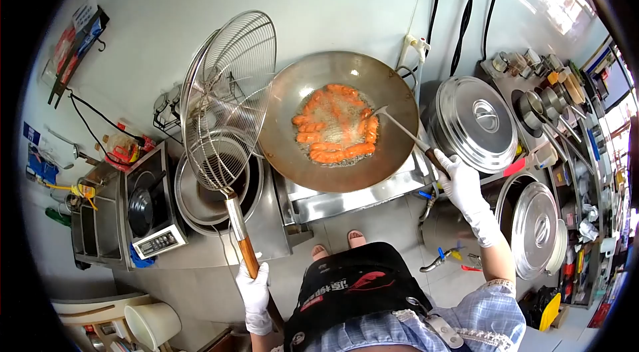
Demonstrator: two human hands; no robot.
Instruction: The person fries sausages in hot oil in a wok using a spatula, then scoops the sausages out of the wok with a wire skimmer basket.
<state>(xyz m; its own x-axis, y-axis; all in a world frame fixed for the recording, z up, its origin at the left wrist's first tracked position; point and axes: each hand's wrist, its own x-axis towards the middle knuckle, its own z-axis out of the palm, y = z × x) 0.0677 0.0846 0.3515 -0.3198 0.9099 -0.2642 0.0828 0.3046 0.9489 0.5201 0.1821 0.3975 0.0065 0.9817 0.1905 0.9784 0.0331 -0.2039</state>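
Note:
My left hand (pixel 255 293), in a white glove, is closed around the wooden handle of a large wire skimmer (pixel 229 79). The mesh stands upright to the left of a wide steel wok (pixel 293 169); it looks like two overlapping baskets. With my right hand (pixel 460 187), also gloved, I grip the dark handle of a wok spatula (pixel 403 127). The spatula's head touches the right side of a ring of orange-red sausages (pixel 343 154). These sausages lie in bubbling oil at the wok's bottom, with a bubbling gap in their middle.
Left of the wok, a round steel pot (pixel 193 219) sits on the counter beside an induction cooker (pixel 160 240) with a black pan. To the right stand a lidded steel pot (pixel 474 124) and another lid (pixel 534 231). Taps (pixel 436 262) stick out below.

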